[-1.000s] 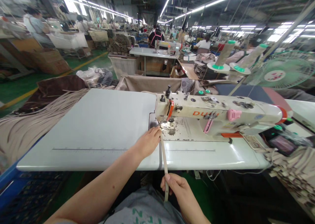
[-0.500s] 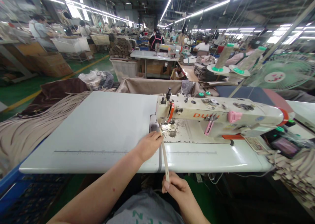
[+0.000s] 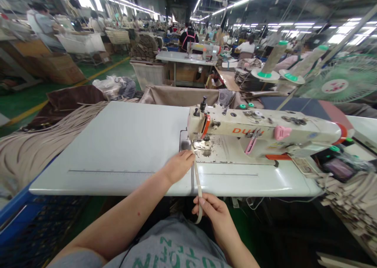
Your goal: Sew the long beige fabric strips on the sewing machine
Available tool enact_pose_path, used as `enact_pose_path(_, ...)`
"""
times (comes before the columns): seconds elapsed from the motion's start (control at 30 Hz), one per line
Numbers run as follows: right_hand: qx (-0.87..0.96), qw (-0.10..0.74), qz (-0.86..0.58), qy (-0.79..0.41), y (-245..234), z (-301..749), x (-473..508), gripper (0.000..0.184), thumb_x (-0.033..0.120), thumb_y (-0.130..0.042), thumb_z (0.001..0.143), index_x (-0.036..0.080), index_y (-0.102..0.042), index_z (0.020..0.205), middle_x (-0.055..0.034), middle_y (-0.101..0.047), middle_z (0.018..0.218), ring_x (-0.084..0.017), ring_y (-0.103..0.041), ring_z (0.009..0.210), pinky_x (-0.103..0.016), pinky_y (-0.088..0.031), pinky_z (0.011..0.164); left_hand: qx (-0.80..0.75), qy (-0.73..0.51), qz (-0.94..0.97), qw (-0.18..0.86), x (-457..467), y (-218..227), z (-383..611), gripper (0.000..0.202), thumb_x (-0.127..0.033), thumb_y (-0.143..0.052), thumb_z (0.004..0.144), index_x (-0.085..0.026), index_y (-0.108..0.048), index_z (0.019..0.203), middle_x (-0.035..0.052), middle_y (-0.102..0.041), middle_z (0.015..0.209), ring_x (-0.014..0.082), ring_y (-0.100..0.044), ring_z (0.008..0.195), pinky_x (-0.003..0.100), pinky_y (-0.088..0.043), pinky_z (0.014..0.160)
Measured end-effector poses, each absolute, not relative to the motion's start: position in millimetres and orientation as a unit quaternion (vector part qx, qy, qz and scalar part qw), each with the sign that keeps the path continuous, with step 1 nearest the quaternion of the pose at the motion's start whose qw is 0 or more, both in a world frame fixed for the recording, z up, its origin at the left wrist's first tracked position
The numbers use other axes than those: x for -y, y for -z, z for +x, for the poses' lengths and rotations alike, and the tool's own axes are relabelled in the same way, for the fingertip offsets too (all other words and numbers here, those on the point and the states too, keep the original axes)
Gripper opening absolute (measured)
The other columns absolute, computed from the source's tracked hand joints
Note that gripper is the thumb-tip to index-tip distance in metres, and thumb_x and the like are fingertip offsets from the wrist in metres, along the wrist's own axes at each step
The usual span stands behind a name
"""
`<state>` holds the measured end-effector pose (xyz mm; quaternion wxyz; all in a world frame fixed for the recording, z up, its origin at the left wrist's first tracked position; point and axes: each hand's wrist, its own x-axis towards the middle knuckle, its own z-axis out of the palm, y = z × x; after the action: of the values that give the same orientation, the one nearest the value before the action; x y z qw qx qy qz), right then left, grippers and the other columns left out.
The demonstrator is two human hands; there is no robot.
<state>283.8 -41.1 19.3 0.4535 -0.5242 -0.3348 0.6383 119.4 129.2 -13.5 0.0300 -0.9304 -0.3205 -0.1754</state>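
A narrow beige strap [image 3: 197, 177] runs from under the presser foot of the white sewing machine [image 3: 265, 128] toward me and over the table's front edge. Close in front of the needle area, my left hand [image 3: 180, 165] has its fingers closed on the strap. My right hand [image 3: 210, 208] pinches it between thumb and fingers just off the edge, and a short loose end curls below. The strap's far end at the needle is hidden by the machine head and my left fingers.
Many beige strips [image 3: 38, 150] hang over the left side by a blue crate [image 3: 44, 221]. Stacked strips [image 3: 350, 209] lie at the right. Pink-handled snips [image 3: 252, 142] sit on the machine. A green fan [image 3: 335, 85] and thread cones [image 3: 272, 60] stand behind.
My right hand now grips the strap with a loose end curling below the fingers, where before none showed. My left hand stays by the needle. The whole view has shifted slightly.
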Motion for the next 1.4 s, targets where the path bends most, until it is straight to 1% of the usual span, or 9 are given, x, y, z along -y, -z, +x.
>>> enact_pose_path(0.1,0.344,0.439,-0.521,-0.646,-14.0,286.4,43.7,0.042,0.057,-0.075,0.085,0.016,-0.077,0.082,-0.0061,-0.075,0.069,-0.017,-0.063,0.064,-0.029,-0.047,0.066,0.327,0.166,-0.93,0.03,-129.0,13.2,119.4,0.018,-0.02,-0.043,0.104,-0.016,-0.058,0.111,0.0096,-0.064,0.117,0.0239,-0.058,0.123,0.039,-0.049,0.108)
enact_pose_path(0.2,0.345,0.439,-0.515,-0.65,-10.9,287.4,45.5,0.043,0.058,-0.075,0.084,0.015,-0.078,0.081,-0.0071,-0.075,0.07,-0.019,-0.064,0.065,-0.03,-0.048,0.065,0.328,0.159,-0.931,0.029,-128.5,12.9,119.6,0.018,-0.019,-0.043,0.104,-0.015,-0.058,0.112,0.0096,-0.064,0.116,0.0241,-0.058,0.123,0.038,-0.05,0.107)
enact_pose_path(0.43,0.329,0.446,-0.52,-0.65,-17.3,285.5,47.1,0.039,0.054,-0.075,0.085,0.015,-0.078,0.08,-0.0065,-0.075,0.071,-0.018,-0.064,0.068,-0.03,-0.049,0.068,0.325,0.161,-0.932,0.019,-127.4,11.7,117.8,0.017,-0.018,-0.044,0.103,-0.015,-0.058,0.112,0.01,-0.063,0.117,0.0241,-0.058,0.122,0.038,-0.049,0.107)
enact_pose_path(0.57,0.342,0.443,-0.515,-0.649,-14.8,286.2,46.2,0.041,0.056,-0.076,0.083,0.016,-0.078,0.078,-0.0069,-0.074,0.07,-0.019,-0.063,0.066,-0.03,-0.049,0.064,0.323,0.171,-0.931,0.015,-128.6,14.4,117.1,0.018,-0.018,-0.042,0.104,-0.016,-0.059,0.11,0.0101,-0.064,0.117,0.0239,-0.058,0.122,0.039,-0.05,0.107)
enact_pose_path(0.7,0.343,0.442,-0.519,-0.646,-15.1,285.7,47.2,0.04,0.056,-0.074,0.086,0.016,-0.078,0.079,-0.0066,-0.074,0.07,-0.02,-0.064,0.068,-0.03,-0.05,0.067,0.322,0.19,-0.928,0.008,-128.9,16.4,116.9,0.019,-0.018,-0.042,0.104,-0.018,-0.058,0.113,0.0097,-0.064,0.117,0.0235,-0.058,0.123,0.04,-0.051,0.105)
enact_pose_path(0.9,0.347,0.445,-0.527,-0.636,-20.6,283.1,49.5,0.042,0.058,-0.074,0.085,0.017,-0.078,0.075,-0.0063,-0.073,0.069,-0.02,-0.064,0.069,-0.031,-0.049,0.069,0.318,0.184,-0.93,0.015,-128.3,14.2,118.1,0.017,-0.017,-0.044,0.102,-0.017,-0.059,0.11,0.0092,-0.064,0.114,0.023,-0.058,0.12,0.039,-0.05,0.107)
enact_pose_path(1.13,0.371,0.435,-0.52,-0.635,-16.9,284.9,46.3,0.047,0.062,-0.073,0.083,0.016,-0.078,0.069,-0.0051,-0.07,0.064,-0.019,-0.061,0.064,-0.029,-0.047,0.064,0.333,0.184,-0.924,0.033,-131.3,18.3,122.2,0.023,-0.018,-0.046,0.102,-0.013,-0.056,0.122,0.0112,-0.061,0.126,0.0256,-0.052,0.13,0.041,-0.043,0.115)
enact_pose_path(1.27,0.375,0.423,-0.523,-0.638,-23.4,283.6,47.7,0.046,0.06,-0.073,0.084,0.017,-0.078,0.07,-0.0052,-0.069,0.065,-0.02,-0.061,0.066,-0.03,-0.047,0.067,0.343,0.187,-0.92,0.028,-132.1,19.0,123.0,0.026,-0.02,-0.047,0.102,-0.013,-0.054,0.125,0.013,-0.059,0.131,0.027,-0.051,0.132,0.041,-0.043,0.115)
enact_pose_path(1.4,0.379,0.427,-0.515,-0.64,-28.0,281.1,49.9,0.043,0.056,-0.071,0.087,0.017,-0.077,0.07,-0.0048,-0.068,0.066,-0.019,-0.06,0.067,-0.03,-0.047,0.068,0.348,0.188,-0.918,0.021,-132.2,17.9,122.6,0.025,-0.019,-0.047,0.101,-0.013,-0.055,0.124,0.0129,-0.059,0.13,0.0261,-0.052,0.131,0.041,-0.044,0.114)
